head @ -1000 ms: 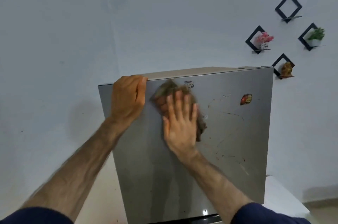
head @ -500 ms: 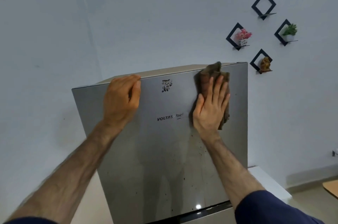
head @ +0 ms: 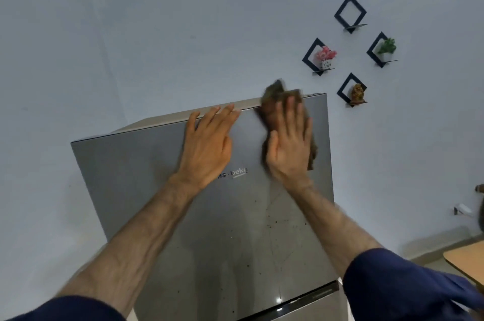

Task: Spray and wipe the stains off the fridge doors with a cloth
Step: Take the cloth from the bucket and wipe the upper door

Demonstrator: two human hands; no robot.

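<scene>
**So, top corner of the fridge door getting wiped**

Right hand is flat against the upper fridge door, fingers straight and spread, pressing a brown cloth onto the steel near the top right corner. Cloth is bunched up and blurry, and a bit of it pokes above the door's top edge. Left hand is flat on the door just beside it, fingers straight and reaching the top edge, gripping nothing. It covers part of the logo; only the end of the lettering shows.

Lower down the door has dark specks and thin streaky stains, mostly toward the right side. On the wall to the right are four black diamond shelves, three with small things on them: pink flowers, a green plant and a little brown figurine. Corner of a wooden table shows at the far right.
</scene>
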